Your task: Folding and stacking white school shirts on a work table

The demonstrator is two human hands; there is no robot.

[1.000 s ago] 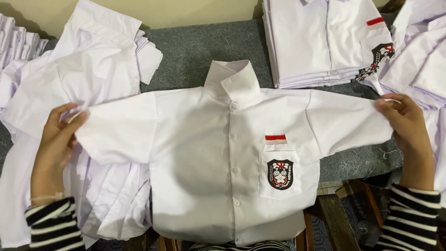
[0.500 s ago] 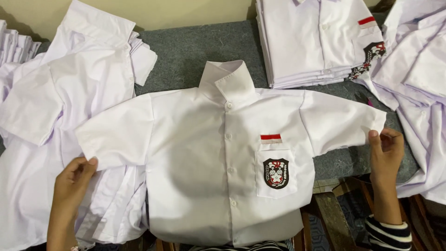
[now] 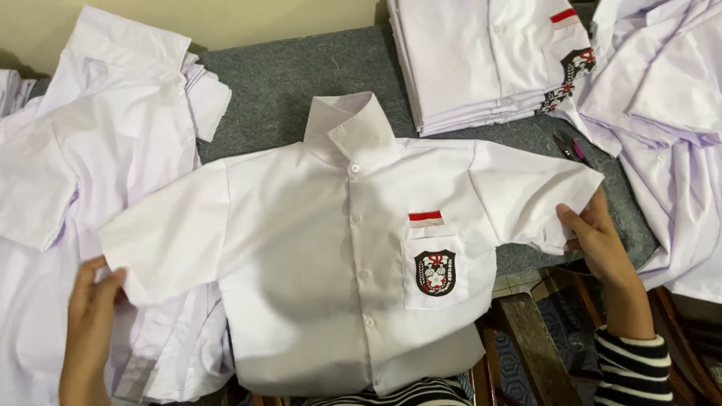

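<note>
Your hands slid down from the sleeve tips: the left grip (image 3: pixel 90 301) pinched the lower sleeve hem of the white shirt (image 3: pixel 338 256), the right grip (image 3: pixel 594 233) pinched the other, and the shirt lay flat between them on the counter (image 3: pixel 286 83)

Grey felt table (image 3: pixel 301 75): spread white shirt (image 3: pixel 331 286), shirt stacks (image 3: pixel 474 60), scissors (image 3: pixel 565 145).

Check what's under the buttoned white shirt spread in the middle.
The shirt lies on grey felt, its left sleeve over a pile of white shirts. Whatever is beneath its body is covered.
</note>
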